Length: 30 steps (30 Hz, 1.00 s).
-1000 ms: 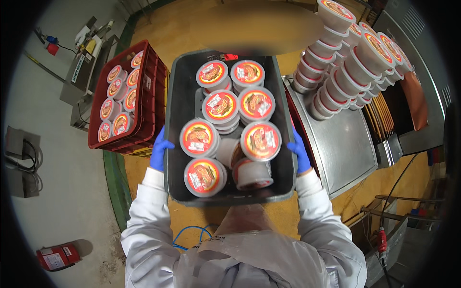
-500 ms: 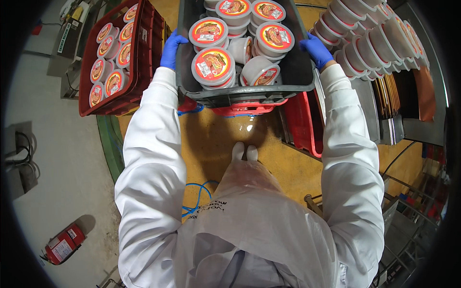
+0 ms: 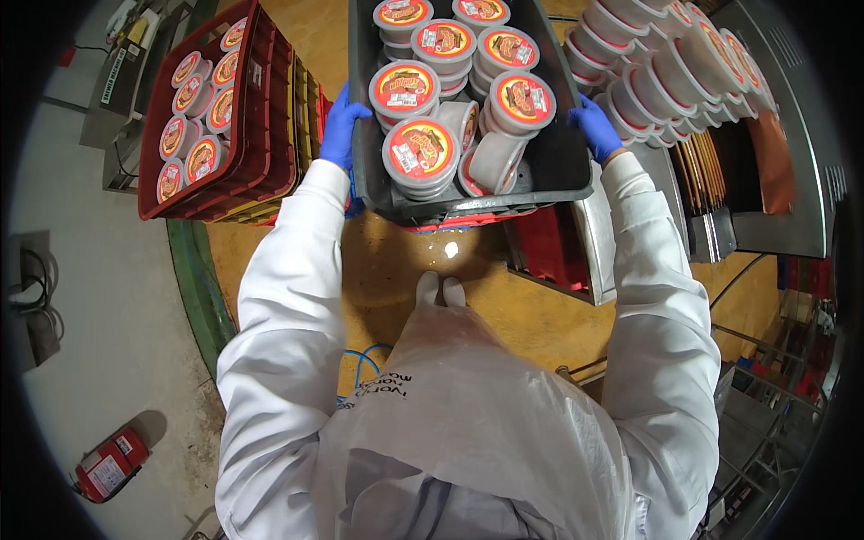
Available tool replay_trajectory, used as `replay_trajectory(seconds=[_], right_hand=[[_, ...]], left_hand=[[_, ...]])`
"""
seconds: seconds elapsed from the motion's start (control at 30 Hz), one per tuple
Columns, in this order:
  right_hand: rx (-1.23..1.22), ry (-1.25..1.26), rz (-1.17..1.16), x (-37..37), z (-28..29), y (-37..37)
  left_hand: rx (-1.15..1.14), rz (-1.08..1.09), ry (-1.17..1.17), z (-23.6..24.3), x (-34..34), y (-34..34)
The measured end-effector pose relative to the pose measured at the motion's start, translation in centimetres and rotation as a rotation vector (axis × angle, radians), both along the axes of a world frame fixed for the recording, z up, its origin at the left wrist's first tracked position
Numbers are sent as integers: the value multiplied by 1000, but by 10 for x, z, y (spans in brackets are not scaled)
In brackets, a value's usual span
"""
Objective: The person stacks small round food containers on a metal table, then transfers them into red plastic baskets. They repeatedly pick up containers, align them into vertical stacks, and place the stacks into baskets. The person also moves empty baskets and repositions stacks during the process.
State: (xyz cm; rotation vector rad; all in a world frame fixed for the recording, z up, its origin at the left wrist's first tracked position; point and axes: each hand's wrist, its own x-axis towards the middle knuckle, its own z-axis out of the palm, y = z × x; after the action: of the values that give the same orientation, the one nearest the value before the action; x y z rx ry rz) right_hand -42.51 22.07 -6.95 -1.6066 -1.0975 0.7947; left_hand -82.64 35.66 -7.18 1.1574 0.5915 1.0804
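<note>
A dark grey plastic crate (image 3: 486, 207) is between my two blue-gloved hands at the top of the view. My left hand (image 3: 341, 130) grips its left side, and my right hand (image 3: 596, 129) is closed at its right side; the crate's wall partly hides the fingers of both. Inside stand stacks of round clear tubs (image 3: 420, 151) with red and yellow lids. Towards the near end, a tub (image 3: 497, 164) lies tipped on its side among the upright stacks. Beneath the grey crate, a strip of red crate (image 3: 468, 220) shows.
To the left, a dark red crate (image 3: 236, 171) of similar tubs sits on a yellow one (image 3: 301, 117). Stacked tubs (image 3: 666, 85) lean at the right near a metal machine (image 3: 801, 180). A blue hose (image 3: 364, 360) lies on the floor; a fire extinguisher (image 3: 110, 463) is at lower left.
The grey crate has shifted slightly right and nearer in view, with both hands still at its sides. Loose tubs at its near end have tipped and shifted.
</note>
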Motion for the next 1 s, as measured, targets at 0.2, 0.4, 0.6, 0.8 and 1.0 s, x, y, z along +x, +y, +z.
replay_trajectory(seconds=[0.2, 0.4, 0.6, 0.8, 1.0], right_hand=[[382, -1067, 124, -54, 80, -72], [227, -1495, 983, -126, -13, -52], [-17, -1357, 1088, -131, 75, -45], [-456, -633, 611, -20, 122, 0], [65, -1543, 94, -88, 118, -33]], left_hand=[[680, 390, 872, 35, -16, -54], [1308, -766, 1633, 27, 49, -119], [919, -476, 1076, 97, 39, -102], [1110, -519, 1359, 50, 131, -60], [798, -303, 1691, -47, 178, -19]])
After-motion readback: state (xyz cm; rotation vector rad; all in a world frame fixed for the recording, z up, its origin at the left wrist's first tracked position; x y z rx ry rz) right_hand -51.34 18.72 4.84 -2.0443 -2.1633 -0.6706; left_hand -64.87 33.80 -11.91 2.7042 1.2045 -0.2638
